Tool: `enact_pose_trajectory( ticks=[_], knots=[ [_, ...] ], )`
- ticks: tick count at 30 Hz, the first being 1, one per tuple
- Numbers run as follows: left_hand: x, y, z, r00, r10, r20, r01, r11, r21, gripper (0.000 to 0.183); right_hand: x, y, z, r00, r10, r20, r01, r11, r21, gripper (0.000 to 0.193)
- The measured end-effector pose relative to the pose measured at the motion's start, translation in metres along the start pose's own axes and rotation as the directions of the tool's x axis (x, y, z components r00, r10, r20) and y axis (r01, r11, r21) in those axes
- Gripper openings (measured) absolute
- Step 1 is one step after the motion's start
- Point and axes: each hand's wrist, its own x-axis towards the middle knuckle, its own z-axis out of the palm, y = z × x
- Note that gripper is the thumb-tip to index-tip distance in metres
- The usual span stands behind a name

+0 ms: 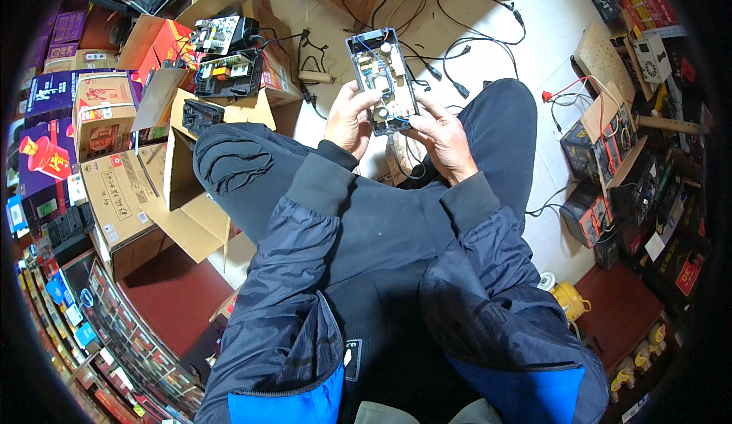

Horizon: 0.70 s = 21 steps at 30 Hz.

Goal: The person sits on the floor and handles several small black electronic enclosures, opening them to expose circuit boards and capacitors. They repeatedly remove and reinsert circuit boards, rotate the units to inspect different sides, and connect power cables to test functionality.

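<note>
Over my crossed legs I hold a black plastic case without its cover, so the circuit board inside shows. The board carries pale round and square components, with a blue wire along it. My left hand grips the case at its near left edge, thumb over the rim. My right hand is closed on the near right corner, its fingertips at the edge of the board. The fingers beneath the case are hidden. A black cable hangs below it.
Opened cases with circuit boards sit on cardboard boxes at the left, near a black plastic shell. Black cables lie across the pale floor ahead. At the right stand boxes with red and black wires and a yellow cup.
</note>
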Motion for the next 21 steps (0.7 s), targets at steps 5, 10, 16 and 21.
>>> enact_pose_trajectory(
  ticks=[5, 10, 16, 21],
  knots=[
    [-0.0022, 0.0018, -0.0008, 1.000, 0.001, 0.030, -0.002, 1.000, 0.028, 0.054, -0.0011, -0.0016, 0.0020, 1.000, 0.008, -0.030, -0.009, 0.999, -0.031, 0.058],
    [-0.0029, 0.0009, 0.0002, 0.999, 0.022, 0.043, -0.024, 0.999, 0.046, 0.057, -0.0008, -0.0020, 0.0025, 1.000, 0.008, -0.022, -0.008, 1.000, -0.017, 0.059],
    [-0.0036, -0.0003, -0.0004, 0.996, 0.047, 0.070, -0.054, 0.994, 0.096, 0.052, -0.0017, -0.0042, 0.0035, 1.000, 0.007, -0.016, -0.007, 1.000, -0.006, 0.060],
    [-0.0031, 0.0010, 0.0004, 0.997, 0.034, 0.072, -0.040, 0.995, 0.088, 0.048, -0.0027, -0.0064, 0.0053, 1.000, 0.016, -0.014, -0.016, 1.000, 0.017, 0.062]
  ],
)
